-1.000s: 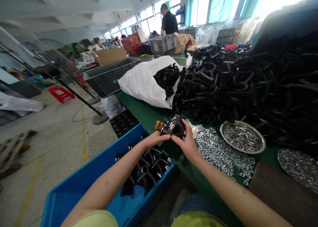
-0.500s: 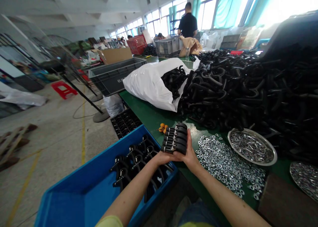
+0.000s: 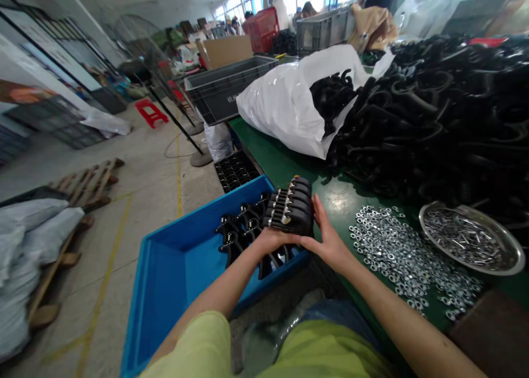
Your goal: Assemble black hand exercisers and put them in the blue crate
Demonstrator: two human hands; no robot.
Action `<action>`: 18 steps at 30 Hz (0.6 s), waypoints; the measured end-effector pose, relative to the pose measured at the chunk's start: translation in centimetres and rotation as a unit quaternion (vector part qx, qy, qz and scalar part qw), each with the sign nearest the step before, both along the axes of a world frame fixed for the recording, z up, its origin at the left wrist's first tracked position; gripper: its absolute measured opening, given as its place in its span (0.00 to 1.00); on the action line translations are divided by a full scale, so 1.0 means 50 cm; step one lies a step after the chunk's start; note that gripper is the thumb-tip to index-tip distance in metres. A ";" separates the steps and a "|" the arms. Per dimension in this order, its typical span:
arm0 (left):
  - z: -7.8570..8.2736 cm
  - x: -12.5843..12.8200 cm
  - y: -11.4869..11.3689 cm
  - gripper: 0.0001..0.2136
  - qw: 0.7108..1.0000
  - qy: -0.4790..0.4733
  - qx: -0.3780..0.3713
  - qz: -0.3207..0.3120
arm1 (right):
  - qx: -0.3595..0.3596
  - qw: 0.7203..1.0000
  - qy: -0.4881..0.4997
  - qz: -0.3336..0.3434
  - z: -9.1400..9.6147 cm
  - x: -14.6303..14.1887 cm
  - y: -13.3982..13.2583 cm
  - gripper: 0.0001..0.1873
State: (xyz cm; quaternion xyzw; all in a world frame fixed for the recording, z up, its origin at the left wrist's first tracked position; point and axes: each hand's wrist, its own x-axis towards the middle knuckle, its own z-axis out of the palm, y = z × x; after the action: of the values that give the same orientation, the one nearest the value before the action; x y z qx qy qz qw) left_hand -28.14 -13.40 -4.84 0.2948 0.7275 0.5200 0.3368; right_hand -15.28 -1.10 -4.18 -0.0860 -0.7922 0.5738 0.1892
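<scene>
A row of black curved plastic parts with metal fittings (image 3: 298, 206) is pressed together between my two hands, above the table edge and the near corner of the blue bin. My left hand (image 3: 275, 240) holds the row from below and the left, its fingers mostly hidden under it. On the right side, my right hand (image 3: 330, 243) presses against the row with fingers raised along it. Similar black parts (image 3: 231, 237) lie in the far end of the blue bin (image 3: 163, 268), just left of my hands.
Loose metal nuts (image 3: 390, 257) cover the green table (image 3: 273, 146) on the right, beside a metal dish (image 3: 514, 259) of small pins or screws. A white sack (image 3: 285, 108) and a big heap of black parts (image 3: 433, 124) lie behind. A wooden pallet (image 3: 93, 182) is on the floor.
My view has turned left and down. The held row of parts has shifted and tilted between both hands, closer to the bin's parts. The orange items behind it are now almost hidden.
</scene>
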 end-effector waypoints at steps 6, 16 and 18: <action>-0.031 -0.059 -0.227 0.26 0.953 -0.188 0.076 0.224 | 0.082 0.983 -0.092 0.139 -0.051 0.020 -0.069 0.40; -0.206 -0.021 -0.422 0.15 0.844 -0.413 -0.105 0.326 | 0.187 0.923 -0.269 0.202 -0.170 0.048 -0.092 0.36; -0.231 -0.026 -0.421 0.14 0.834 -0.432 -0.114 0.323 | 0.206 0.912 -0.287 0.211 -0.170 0.046 -0.093 0.36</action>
State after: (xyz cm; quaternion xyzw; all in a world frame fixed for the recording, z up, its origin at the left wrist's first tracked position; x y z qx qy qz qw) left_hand -29.43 -34.44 -16.41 -0.2520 0.6155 0.5873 0.4613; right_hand -12.96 -5.76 -12.70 -0.0375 -0.9125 0.3753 -0.1582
